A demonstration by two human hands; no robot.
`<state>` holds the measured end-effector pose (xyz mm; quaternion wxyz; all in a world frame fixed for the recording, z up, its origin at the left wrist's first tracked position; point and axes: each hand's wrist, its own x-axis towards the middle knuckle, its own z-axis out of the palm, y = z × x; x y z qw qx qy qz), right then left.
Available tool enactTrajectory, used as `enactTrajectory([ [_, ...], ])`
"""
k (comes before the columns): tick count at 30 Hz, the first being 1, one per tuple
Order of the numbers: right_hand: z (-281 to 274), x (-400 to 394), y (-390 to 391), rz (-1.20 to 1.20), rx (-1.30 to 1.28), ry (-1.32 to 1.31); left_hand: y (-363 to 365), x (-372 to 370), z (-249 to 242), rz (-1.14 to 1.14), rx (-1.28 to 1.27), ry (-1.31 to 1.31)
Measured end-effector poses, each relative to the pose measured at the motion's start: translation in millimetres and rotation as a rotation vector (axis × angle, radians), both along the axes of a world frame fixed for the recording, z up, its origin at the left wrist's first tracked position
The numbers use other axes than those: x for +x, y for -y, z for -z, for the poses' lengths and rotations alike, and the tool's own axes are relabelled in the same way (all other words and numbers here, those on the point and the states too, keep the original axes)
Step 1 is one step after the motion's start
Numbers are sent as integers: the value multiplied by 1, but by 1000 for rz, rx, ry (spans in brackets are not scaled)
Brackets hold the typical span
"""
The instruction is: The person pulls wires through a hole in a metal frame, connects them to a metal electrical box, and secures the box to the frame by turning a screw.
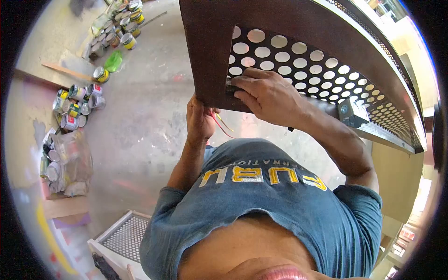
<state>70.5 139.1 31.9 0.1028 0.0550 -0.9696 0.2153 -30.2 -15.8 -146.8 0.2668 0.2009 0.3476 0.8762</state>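
A dark brown panel (210, 51) with a cut-out stands in front of me, and a black sheet with round holes (298, 70) fills the opening. My left hand (200, 120) is curled around the panel's lower left corner, its fingers partly behind the edge. Beside that thumb hang a red wire (217, 123) and a yellow wire (226, 122). My right hand (268, 93) reaches in from the right, fingers bent and pressed at the left inner edge of the cut-out. A small dark piece (230, 85) shows at its fingertips; I cannot tell what it is.
Paint cans (128, 41) stand along the wall at upper left, with more cans (70, 122) lower down. A green plastic bag (113, 60) lies on the grey floor (140, 107). A white-framed perforated panel (126, 235) is at lower left. A grey metal bracket (353, 114) projects at right.
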Motion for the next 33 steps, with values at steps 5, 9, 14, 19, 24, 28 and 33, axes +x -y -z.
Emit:
enactTrajectory([
  [5, 5, -3, -5, -40, 3, -28, 2, -5, 4, 49, -30, -47],
  [9, 10, -4, -1, -21, 40, -155, 5, -8, 22, 156, 43, 32],
  [14, 0, -3, 1, 49, 33, -35, 4, 10, -12, -147, -223, -5],
  [19, 3, 0, 2, 52, -98, -69, 10, 10, -18, -163, -228, 3],
  [24, 2, -4, 5, -32, -58, -102, 6, 11, -30, -212, -236, -7],
  [28, -1, -7, 8, -75, 129, -128, 7, 12, -24, -132, -182, 71],
  [33, -17, -4, 14, 113, -66, 6, 12, 17, -32, -65, -133, 117],
])
